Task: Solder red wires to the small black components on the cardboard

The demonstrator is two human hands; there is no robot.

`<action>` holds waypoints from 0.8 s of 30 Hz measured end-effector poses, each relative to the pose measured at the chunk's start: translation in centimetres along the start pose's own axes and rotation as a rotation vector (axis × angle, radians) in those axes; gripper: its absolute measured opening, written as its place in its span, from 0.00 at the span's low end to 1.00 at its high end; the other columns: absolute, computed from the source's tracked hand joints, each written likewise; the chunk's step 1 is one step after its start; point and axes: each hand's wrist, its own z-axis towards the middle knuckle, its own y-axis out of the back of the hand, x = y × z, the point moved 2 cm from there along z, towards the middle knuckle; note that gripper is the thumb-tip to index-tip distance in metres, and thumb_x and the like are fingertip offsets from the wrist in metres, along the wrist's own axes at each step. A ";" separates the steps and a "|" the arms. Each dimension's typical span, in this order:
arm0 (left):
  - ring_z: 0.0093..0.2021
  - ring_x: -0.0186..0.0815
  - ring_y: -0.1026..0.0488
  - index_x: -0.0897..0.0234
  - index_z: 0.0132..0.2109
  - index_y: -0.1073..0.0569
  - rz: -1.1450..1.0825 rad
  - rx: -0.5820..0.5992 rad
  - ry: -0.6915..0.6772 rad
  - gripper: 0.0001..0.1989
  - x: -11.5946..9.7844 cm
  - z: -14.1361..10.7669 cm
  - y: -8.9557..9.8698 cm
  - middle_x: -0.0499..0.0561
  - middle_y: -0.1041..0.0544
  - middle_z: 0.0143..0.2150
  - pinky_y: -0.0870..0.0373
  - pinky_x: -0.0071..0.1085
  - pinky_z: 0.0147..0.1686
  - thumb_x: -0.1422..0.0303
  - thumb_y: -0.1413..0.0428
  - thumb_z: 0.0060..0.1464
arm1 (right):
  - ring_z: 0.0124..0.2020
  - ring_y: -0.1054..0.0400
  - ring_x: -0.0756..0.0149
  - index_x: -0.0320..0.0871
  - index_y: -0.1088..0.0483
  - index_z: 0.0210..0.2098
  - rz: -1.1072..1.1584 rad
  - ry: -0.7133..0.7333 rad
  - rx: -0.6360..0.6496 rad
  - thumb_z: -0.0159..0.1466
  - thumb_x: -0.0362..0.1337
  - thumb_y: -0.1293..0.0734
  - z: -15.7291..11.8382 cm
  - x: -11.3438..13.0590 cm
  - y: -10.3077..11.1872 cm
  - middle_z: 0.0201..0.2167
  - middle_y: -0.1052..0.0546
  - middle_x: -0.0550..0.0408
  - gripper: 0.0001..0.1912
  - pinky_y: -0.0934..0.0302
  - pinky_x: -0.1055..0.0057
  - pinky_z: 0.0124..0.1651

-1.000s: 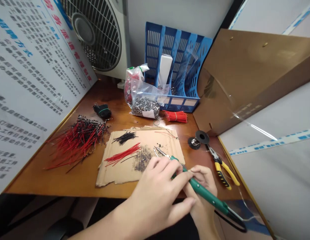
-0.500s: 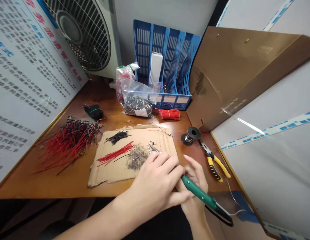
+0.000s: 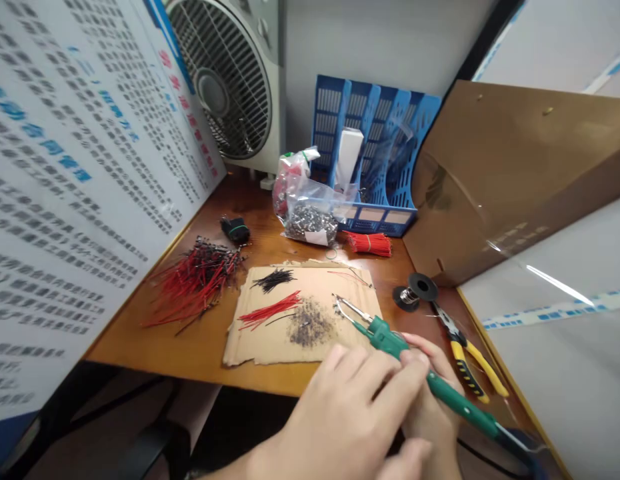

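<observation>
A green soldering iron (image 3: 457,400) slants over the lower right, its metal tip and thin feed tube reaching over the cardboard sheet (image 3: 245,350). My right hand (image 3: 440,413) is closed around its handle. Across that hand lies my left hand (image 3: 355,407), back upward, fingers curled down against the right hand near the handle; what they grip, if anything, is hidden. On the cardboard lie cut red wires (image 3: 270,310), black wires (image 3: 274,280), one loose black wire and a dark smudge of specks (image 3: 310,323).
A solder spool (image 3: 423,287) and yellow-black pliers (image 3: 465,353) lie to the right. Left is a tangled heap of red and black wires (image 3: 195,283). Behind stand a bag of small metal parts (image 3: 307,223), a red wire bundle (image 3: 369,244), a blue file rack (image 3: 380,217) and a fan (image 3: 220,93).
My view has swung left, shifting the scene rightward. My left hand has slid back off the front of the soldering iron, whose green front part and tip now show.
</observation>
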 end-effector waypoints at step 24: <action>0.32 0.30 0.28 0.58 0.46 0.23 0.175 -0.210 0.142 0.11 10.3 -9.6 5.8 0.43 0.22 0.33 0.33 0.28 0.41 0.79 0.44 0.70 | 0.35 0.22 0.66 0.41 0.19 0.41 0.240 -0.278 -0.121 0.48 0.58 0.12 0.8 1.4 -2.5 0.40 0.15 0.48 0.33 0.22 0.69 0.44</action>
